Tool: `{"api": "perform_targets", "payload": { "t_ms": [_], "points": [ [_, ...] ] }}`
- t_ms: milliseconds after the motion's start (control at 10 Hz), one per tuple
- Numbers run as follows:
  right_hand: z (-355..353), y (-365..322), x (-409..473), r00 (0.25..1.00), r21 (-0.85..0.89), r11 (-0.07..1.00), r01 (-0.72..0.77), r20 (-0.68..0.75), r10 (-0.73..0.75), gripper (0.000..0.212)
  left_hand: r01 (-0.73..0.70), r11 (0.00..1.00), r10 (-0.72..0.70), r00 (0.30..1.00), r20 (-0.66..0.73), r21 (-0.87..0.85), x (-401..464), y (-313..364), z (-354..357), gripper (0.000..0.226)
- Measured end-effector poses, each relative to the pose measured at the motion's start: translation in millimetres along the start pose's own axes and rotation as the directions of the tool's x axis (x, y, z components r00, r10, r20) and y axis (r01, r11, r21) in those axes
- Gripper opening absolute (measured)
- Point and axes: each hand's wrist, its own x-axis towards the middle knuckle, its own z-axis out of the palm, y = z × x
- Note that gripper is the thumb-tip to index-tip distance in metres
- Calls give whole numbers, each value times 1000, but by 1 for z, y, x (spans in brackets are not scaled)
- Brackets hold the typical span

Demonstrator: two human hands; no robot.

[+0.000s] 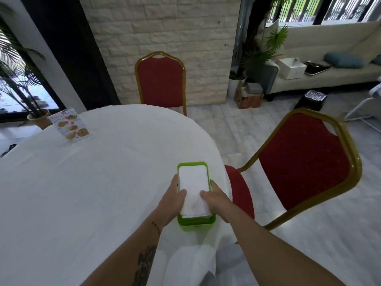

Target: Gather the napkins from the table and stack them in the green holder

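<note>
Green holder point(196, 221): stands near the right edge of the table point(82, 182), long axis running away from the person.
Napkins point(193, 188): white stack lying inside the holder, same axis, near end riding slightly above the rim.
Left hand point(172, 200): thumb pressed on the stack, fingers along the holder's left wall.
Right hand point(216, 200): mirrored on the right wall.
Both equally near; stack lies directly between them.
Menu card point(71, 126): far left, well apart.
</note>
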Motion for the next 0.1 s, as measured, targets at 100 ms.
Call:
{"api": "perform_targets", "payload": {
  "t_ms": [100],
  "points": [
    [-17, -23, -13, 997, -85, 996, 21, -79, -28, 70, -9, 989, 16, 999, -46, 146, -4, 9, -13, 53]
  ]
}}
